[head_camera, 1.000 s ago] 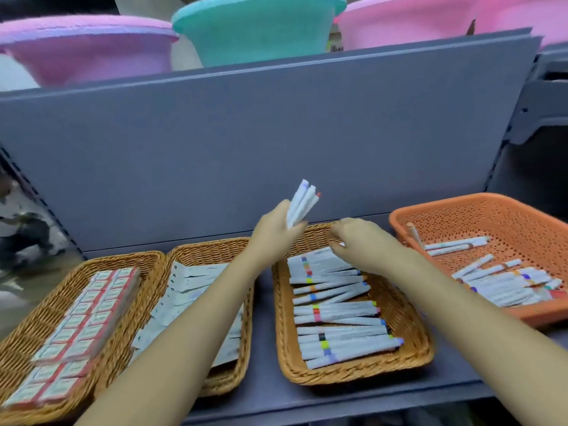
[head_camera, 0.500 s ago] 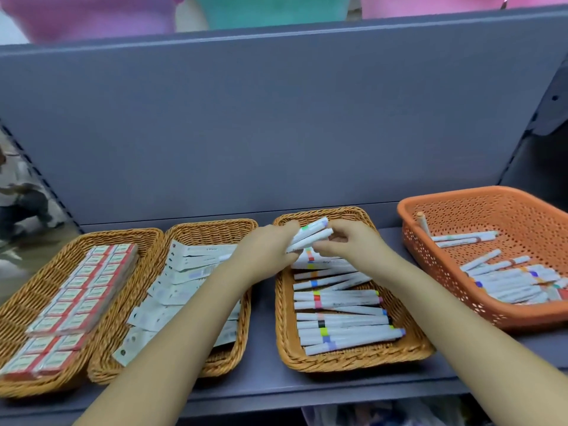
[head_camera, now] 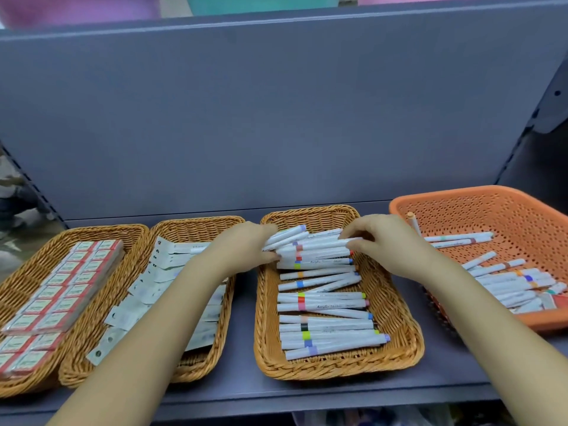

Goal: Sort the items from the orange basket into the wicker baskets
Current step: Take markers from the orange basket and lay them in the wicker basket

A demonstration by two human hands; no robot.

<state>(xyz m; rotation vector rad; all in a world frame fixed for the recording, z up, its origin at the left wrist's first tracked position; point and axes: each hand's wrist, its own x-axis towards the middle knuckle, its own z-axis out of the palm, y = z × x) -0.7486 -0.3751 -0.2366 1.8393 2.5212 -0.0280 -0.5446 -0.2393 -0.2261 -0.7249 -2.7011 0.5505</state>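
White markers (head_camera: 319, 302) in wicker basket (head_camera: 267, 339)

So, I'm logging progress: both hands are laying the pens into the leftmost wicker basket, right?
Not the leftmost. In the head view, the left hand and right hand hold the pens over the third wicker basket, next to the orange basket.

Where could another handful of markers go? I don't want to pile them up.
Bare weave shows in the marker basket along its right wall and its near edge, beside the rows of markers. Its far end is crowded: both the left hand and the right hand hold markers there. The orange basket has bare floor at the back.
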